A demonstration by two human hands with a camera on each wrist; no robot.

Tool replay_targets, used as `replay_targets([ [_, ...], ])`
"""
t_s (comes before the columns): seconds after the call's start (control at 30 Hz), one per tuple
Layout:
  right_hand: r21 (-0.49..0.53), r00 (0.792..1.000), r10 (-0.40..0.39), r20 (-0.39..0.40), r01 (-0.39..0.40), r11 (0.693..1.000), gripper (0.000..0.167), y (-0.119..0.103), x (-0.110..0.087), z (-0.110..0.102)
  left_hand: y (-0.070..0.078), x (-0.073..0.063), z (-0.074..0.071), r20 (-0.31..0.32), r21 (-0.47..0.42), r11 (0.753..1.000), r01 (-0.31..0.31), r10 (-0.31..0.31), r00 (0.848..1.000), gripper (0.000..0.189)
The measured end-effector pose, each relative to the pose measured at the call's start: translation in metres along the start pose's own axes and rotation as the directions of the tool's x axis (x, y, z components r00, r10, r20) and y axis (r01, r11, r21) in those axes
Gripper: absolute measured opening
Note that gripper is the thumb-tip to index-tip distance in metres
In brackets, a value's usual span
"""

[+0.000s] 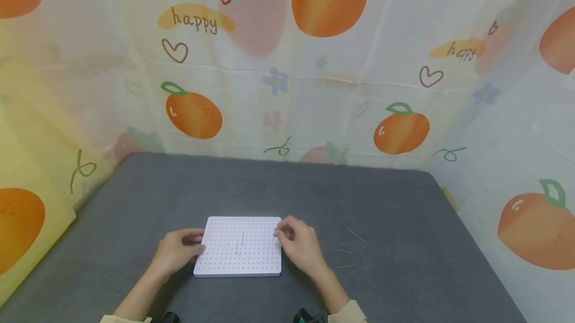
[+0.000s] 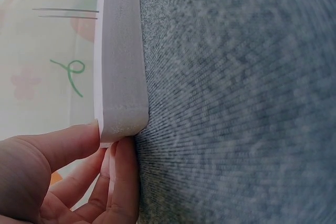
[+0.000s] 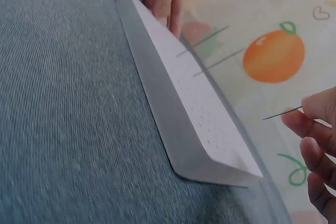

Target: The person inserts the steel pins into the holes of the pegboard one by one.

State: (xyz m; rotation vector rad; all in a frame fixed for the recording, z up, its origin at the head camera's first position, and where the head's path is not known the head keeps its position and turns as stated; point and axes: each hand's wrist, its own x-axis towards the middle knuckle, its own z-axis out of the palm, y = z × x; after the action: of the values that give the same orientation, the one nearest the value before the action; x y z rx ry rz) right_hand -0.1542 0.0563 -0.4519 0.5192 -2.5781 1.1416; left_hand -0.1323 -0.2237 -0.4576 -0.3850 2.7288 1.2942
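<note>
A white board (image 1: 260, 258) with a grid of small holes lies on the dark table. My left hand (image 1: 174, 252) holds its left edge, thumb at the top rim and fingers against the side. Two thin metal needles (image 3: 219, 62) stand upright in the board near its middle. Between thumb and index finger, my right hand (image 1: 302, 245) pinches another needle (image 3: 281, 114) above the board's right edge. In the right wrist view that needle's tip is apart from the holed surface, and its other end is hidden by the fingers.
Several loose needles (image 1: 350, 248) lie scattered on the grey table (image 1: 395, 213) to the right of my right hand. A curtain (image 1: 323, 113) printed with fruit hangs behind the table and along both sides.
</note>
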Motion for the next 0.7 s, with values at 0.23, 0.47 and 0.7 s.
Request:
replay_targets([
  [0.23,-0.009,1.0,-0.013,0.017,0.014,1.0,0.007,-0.01,0.001,0.007,0.0,0.0,-0.001,0.002,-0.006,1.0,-0.001,0.001,1.0,0.043],
  [0.47,-0.025,0.999,-0.045,0.002,0.045,0.999,0.006,-0.016,-0.001,0.016,0.0,0.0,-0.001,0.007,-0.009,1.0,0.003,-0.003,1.0,0.043],
  [0.7,-0.021,0.994,-0.106,-0.02,0.105,0.994,0.006,-0.019,0.0,0.024,0.001,-0.001,-0.001,0.008,-0.017,1.0,-0.003,0.003,1.0,0.043],
])
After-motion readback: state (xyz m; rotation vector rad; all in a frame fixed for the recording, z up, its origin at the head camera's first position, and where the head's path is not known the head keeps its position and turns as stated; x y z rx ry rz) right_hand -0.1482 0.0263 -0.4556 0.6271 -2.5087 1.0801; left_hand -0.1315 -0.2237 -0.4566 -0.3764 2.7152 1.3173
